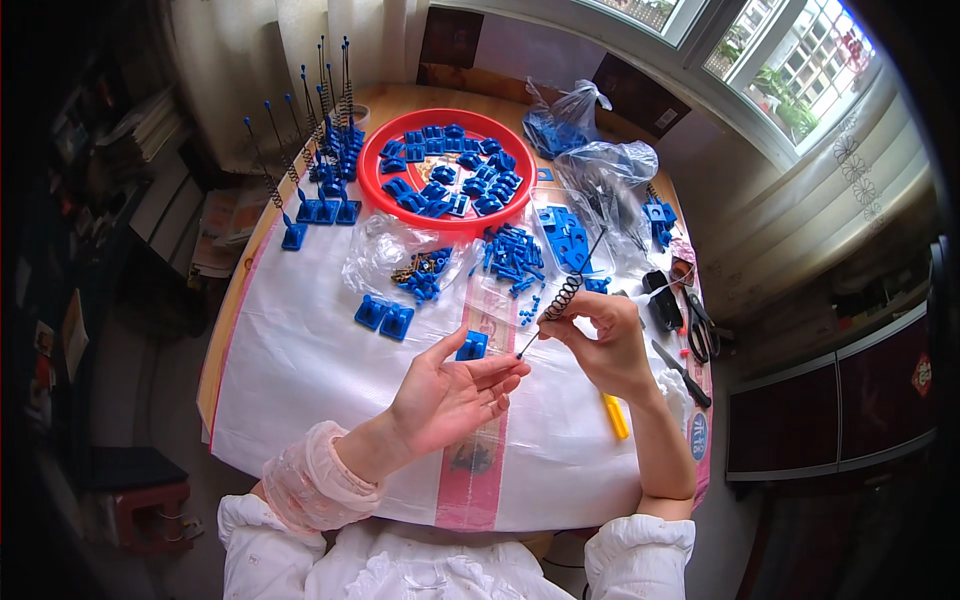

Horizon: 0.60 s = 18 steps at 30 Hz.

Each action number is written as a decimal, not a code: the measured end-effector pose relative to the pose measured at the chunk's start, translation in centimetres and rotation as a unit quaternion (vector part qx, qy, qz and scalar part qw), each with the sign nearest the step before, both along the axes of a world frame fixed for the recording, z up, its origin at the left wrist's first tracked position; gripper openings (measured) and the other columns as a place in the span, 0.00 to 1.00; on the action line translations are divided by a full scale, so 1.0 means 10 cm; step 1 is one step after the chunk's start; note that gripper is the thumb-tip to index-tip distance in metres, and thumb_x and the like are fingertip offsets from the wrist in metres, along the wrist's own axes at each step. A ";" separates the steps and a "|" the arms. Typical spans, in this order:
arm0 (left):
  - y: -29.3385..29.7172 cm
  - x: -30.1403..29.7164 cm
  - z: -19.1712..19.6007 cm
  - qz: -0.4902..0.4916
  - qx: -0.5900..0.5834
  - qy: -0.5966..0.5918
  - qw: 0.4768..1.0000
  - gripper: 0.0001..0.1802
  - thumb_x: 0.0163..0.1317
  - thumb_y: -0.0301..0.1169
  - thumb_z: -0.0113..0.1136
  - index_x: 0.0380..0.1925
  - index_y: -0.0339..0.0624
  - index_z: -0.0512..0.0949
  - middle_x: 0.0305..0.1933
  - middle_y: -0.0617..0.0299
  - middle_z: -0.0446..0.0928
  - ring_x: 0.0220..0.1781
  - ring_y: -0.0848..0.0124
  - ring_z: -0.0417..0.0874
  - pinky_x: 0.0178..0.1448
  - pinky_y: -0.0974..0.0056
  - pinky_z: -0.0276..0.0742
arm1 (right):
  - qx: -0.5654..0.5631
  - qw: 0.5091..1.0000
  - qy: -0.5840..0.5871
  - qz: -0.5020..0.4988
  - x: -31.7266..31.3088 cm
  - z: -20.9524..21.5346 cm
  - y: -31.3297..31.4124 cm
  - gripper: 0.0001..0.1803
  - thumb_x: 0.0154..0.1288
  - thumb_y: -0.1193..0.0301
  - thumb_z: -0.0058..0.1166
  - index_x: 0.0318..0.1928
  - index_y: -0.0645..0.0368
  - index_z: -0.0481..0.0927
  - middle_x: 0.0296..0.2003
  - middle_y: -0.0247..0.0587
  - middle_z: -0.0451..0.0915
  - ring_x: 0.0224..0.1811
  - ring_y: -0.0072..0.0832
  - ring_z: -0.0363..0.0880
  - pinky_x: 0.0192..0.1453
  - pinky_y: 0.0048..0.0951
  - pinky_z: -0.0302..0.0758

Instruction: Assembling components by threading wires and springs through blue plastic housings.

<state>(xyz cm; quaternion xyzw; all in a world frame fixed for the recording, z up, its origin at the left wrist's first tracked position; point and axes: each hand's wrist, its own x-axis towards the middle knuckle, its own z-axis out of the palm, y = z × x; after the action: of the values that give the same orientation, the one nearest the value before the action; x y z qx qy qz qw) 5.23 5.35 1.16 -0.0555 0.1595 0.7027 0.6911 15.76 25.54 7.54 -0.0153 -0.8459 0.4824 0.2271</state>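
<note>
the left hand (pixel 450 392) lies palm up over the white table cover (pixel 300 380), fingers loosely spread and released, with a small blue plastic block (pixel 472 345) resting at the fingertips, touched rather than clenched. the right hand (pixel 603 345) is pinched shut on a thin rod with a coiled spring (pixel 563 296) around it; the rod slants up to the right, and its lower tip comes down just beside the left fingertips, near the block. just behind the hands sit two blue bases (pixel 384 316), a scatter of small blue pegs (pixel 512 257) and a clear bag (pixel 410 262) holding more bits. farther back stands a round red tray (pixel 372 165) filled with blue pieces, and to its left a cluster of finished rod-and-spring stands (pixel 322 150). off to the right of the hands lie scissors (pixel 700 325), a dark knife (pixel 682 374) and a yellow stick (pixel 615 416).
</note>
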 end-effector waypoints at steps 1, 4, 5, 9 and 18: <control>0.00 0.00 0.01 0.001 0.001 0.002 1.000 0.45 0.76 0.59 0.43 0.71 0.23 0.62 0.69 0.47 0.68 0.66 0.63 0.69 0.71 0.59 0.68 | 0.000 1.000 0.003 0.001 0.00 0.02 0.01 0.06 0.60 0.84 0.66 0.38 0.66 0.87 0.30 0.37 0.87 0.30 0.19 0.79 0.37 0.24 0.75; 0.01 0.00 0.03 -0.002 0.002 0.004 1.000 0.44 0.77 0.59 0.43 0.70 0.23 0.63 0.69 0.47 0.68 0.65 0.64 0.70 0.70 0.59 0.69 | 0.000 1.000 0.001 0.010 0.02 0.03 0.03 0.05 0.59 0.84 0.66 0.37 0.66 0.87 0.30 0.37 0.87 0.31 0.19 0.80 0.38 0.24 0.75; 0.01 0.01 0.02 -0.005 0.002 0.003 1.000 0.44 0.77 0.58 0.43 0.70 0.23 0.63 0.68 0.47 0.69 0.64 0.64 0.70 0.70 0.59 0.69 | 0.003 1.000 -0.003 0.010 0.04 0.02 0.04 0.05 0.59 0.84 0.66 0.37 0.66 0.86 0.30 0.37 0.87 0.31 0.19 0.80 0.38 0.24 0.75; 0.03 0.05 -0.09 -0.021 -0.001 -0.001 1.000 0.43 0.77 0.58 0.43 0.69 0.23 0.65 0.67 0.47 0.70 0.63 0.64 0.71 0.69 0.60 0.70 | 0.020 1.000 -0.023 0.001 0.12 -0.01 0.02 0.05 0.60 0.87 0.64 0.36 0.67 0.86 0.31 0.38 0.87 0.35 0.22 0.84 0.42 0.25 0.79; 0.11 0.14 -0.32 -0.041 -0.032 0.014 0.999 0.42 0.77 0.58 0.42 0.68 0.25 0.67 0.64 0.50 0.73 0.60 0.66 0.74 0.66 0.62 0.71 | 0.043 0.997 0.062 -0.029 0.29 -0.49 -0.06 0.10 0.56 0.89 0.65 0.38 0.66 0.82 0.32 0.43 0.83 0.30 0.31 0.81 0.36 0.29 0.75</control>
<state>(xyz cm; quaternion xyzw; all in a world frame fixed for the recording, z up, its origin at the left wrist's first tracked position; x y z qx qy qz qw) 6.62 6.49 -2.03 -0.0609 0.1935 0.6691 0.7150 18.68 24.93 2.67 -0.0004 -0.8494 0.4388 0.2933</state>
